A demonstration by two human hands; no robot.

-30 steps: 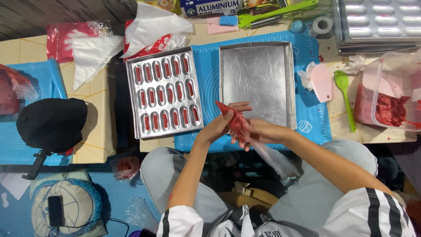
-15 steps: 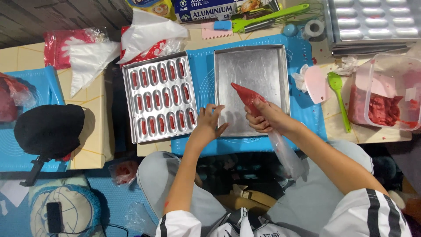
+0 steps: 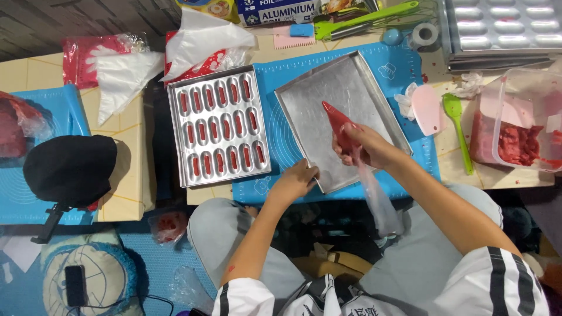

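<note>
We hold the red-filled clear piping bag (image 3: 345, 130) gripped in our right hand (image 3: 372, 146), tip over the empty flat metal tray (image 3: 328, 99). Our left hand (image 3: 297, 180) clasps that tray's near edge; piping appears about to start, calling for steady squeezing.

- My metal tray (image 3: 328, 117) is dull grey.
- My piping bag (image 3: 345, 131) is thin, shiny plastic.
- The mat (image 3: 410, 64) is smooth blue rubber.

Left hand (image 3: 295, 180) is lying palm down with the fingers curled over an edge, forearm bare and extending straight forward from the body. Right hand (image 3: 366, 146) is closing in a fist around what it is holding, knuckles facing up, wrist bending slightly inward, bare forearm angling in from the lower right
</note>
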